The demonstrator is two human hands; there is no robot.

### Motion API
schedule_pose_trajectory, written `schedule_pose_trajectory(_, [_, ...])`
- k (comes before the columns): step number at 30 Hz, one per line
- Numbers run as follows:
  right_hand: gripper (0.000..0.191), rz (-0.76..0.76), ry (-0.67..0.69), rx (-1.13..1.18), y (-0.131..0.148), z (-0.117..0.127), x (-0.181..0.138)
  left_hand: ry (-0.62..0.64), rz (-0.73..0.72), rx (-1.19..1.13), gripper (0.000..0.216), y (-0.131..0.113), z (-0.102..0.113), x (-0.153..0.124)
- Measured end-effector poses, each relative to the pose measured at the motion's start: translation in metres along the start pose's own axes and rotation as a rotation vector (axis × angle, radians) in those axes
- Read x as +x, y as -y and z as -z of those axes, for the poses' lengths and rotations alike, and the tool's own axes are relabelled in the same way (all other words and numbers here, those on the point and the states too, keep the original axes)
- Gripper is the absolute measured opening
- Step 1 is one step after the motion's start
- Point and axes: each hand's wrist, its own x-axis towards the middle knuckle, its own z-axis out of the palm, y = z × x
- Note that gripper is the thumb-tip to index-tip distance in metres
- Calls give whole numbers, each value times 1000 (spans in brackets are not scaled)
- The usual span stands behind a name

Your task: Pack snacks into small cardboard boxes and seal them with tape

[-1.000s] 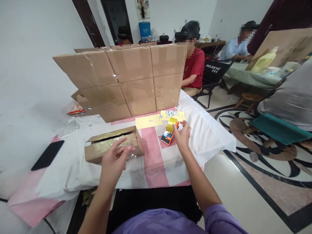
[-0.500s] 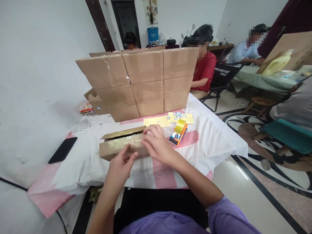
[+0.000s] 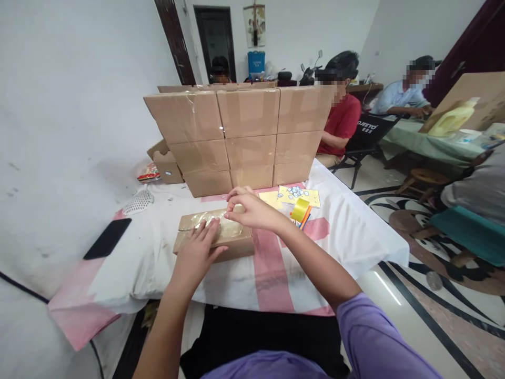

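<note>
Here's the box (image 3: 239,246), brown cardboard, shiny yellowish film across its top, sitting on the cloth (image 3: 272,276)! Left hand (image 3: 198,253) lies loose on top, fingers extended; right hand (image 3: 252,210) curls near it, its grip impossible to tell.

Left arm (image 3: 169,313) and right arm (image 3: 316,260) angle forward and inward, bare. The left hand (image 3: 198,249) is palm down, fingers extended, thumb spread rightward. The right hand (image 3: 252,209), slightly farther forward, curls its fingers, thumb near index fingertip.
</note>
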Motion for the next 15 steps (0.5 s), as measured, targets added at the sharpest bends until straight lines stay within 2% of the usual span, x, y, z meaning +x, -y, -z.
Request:
schedule_pose_trajectory(3, [12, -120, 61, -149, -24, -22, 23, -27, -10, 27, 72, -1, -1, -1])
schedule_pose_trajectory(5, [9, -175, 115, -177, -38, -29, 31, -34, -43, 47, 62, -2, 1, -1])
schedule_pose_trajectory(7, [7, -188, 143, -176, -47, -33, 32, -42, -77, 74, 52, -3, 2, -1])
schedule_pose_trajectory(10, [11, -169, 140, -190, -54, -36, 28, -60, -81, 108, 46, -5, 1, -3])
schedule_pose_trajectory(12, [30, -193, 64, -282, -56, -38, 27, -65, -78, 114, 46, -7, 0, -4])
schedule_pose_trajectory(14, [59, -278, -38, -399, -61, -38, 28, -75, -74, 112, 45, -9, 0, -4])
schedule_pose_trajectory(15, [67, -322, -89, -445, -66, -36, 29, -82, -71, 108, 44, -9, 0, -4])
